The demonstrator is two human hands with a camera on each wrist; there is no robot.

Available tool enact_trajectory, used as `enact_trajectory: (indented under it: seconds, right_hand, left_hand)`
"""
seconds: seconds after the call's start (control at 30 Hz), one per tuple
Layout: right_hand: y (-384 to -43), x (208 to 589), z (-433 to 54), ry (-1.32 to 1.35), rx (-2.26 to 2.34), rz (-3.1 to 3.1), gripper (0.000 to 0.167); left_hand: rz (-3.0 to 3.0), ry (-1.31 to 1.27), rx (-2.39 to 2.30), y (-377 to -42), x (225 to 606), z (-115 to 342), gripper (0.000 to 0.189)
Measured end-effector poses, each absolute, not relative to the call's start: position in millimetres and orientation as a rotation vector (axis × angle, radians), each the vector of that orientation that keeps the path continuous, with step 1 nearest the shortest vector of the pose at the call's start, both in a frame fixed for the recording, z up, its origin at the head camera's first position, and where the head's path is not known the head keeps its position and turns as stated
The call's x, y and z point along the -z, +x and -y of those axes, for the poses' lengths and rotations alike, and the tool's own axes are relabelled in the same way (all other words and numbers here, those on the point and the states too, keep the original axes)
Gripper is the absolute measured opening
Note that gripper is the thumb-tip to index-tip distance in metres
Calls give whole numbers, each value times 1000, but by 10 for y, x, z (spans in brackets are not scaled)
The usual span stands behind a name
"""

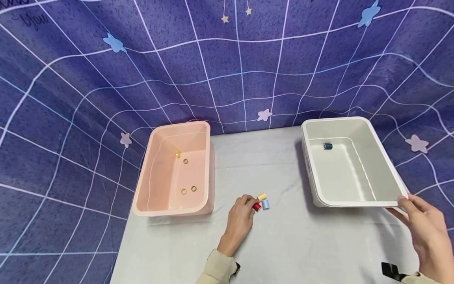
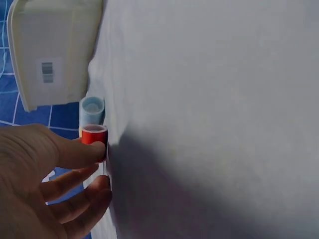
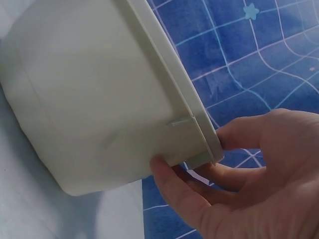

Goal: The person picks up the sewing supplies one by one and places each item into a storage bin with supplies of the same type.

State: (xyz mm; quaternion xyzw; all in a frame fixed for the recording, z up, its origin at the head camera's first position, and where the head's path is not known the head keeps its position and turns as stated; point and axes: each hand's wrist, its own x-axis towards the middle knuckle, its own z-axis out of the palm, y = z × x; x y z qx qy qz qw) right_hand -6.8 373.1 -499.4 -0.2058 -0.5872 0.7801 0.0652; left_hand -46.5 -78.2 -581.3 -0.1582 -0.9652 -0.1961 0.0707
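Note:
My left hand (image 1: 239, 219) pinches a red thread spool (image 2: 92, 136) between thumb and fingers, down at the white cloth. Right beside it are a light blue spool (image 1: 266, 204) and a yellow spool (image 1: 261, 196); in the left wrist view the blue one stands just behind the red one. At the near right corner of the pale grey bin (image 1: 354, 204), my right hand (image 1: 427, 225) grips the rim, thumb on top and fingers underneath. Inside that bin, a dark blue spool (image 1: 328, 146) lies near the far left.
A pink bin (image 1: 209, 173) stands on the left, with several small gold-coloured pieces, some ring-shaped (image 1: 193, 189), on its floor. White cloth (image 1: 255, 157) covers the table between the bins. Behind hangs a blue curtain (image 1: 227, 90) with a white grid and stars.

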Motion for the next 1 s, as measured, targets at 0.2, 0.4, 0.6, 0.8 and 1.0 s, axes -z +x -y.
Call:
enact_trajectory:
  seconds: [0.2, 0.4, 0.6, 0.8, 1.0]
  right_hand:
    - [-57, 5037, -3764, -581, -2379, 1739, 32]
    - [-69, 5001, -3720, -557, -2386, 1715, 33]
    - [-59, 4983, -3696, -538, -2395, 1699, 35]
    - [-43, 4994, -3692, -529, -2400, 1676, 36]
    - [-42, 5011, -3693, -526, -2389, 1687, 33]
  left_hand:
    - [2879, -522, 536, -480, 5856, 780, 31]
    - [2884, -555, 494, -498, 5872, 800, 28]
    - [2873, -569, 489, -507, 5796, 812, 27]
    - [2849, -576, 497, -532, 5659, 780, 24]
    - [2787, -640, 467, -568, 5472, 690, 25]
